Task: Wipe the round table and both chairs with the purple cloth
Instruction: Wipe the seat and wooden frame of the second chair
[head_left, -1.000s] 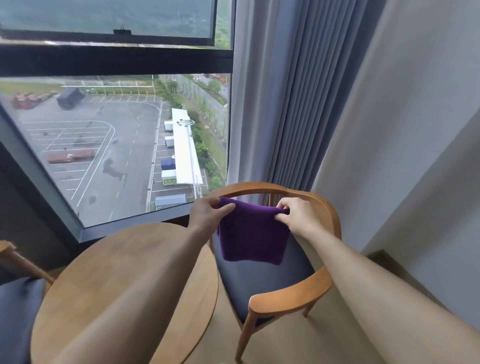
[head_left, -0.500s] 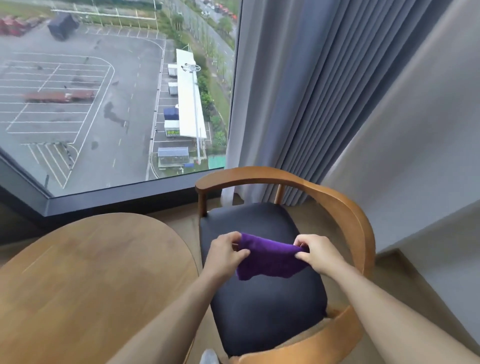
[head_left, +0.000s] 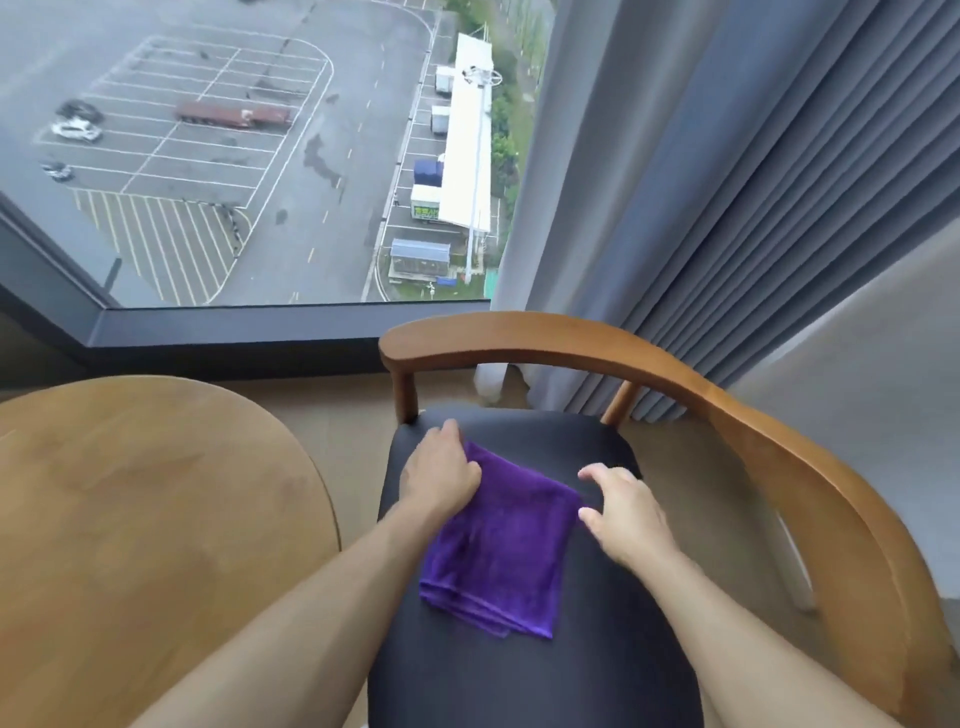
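folded purple cloth flat on chair seat, pinned under left hand, right hand spread alongside: likely bunching or sliding on slick upholstery.

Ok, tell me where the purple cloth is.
Head view, centre: the purple cloth lies flat on the chair's dark seat, its far-left corner under the left hand, right of the round table.

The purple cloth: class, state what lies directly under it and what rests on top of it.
Under the purple cloth lies the chair's dark seat cushion; the covered patch of cushion cannot be seen. On top, the left hand rests on its far-left corner. The right hand is beside its right edge.
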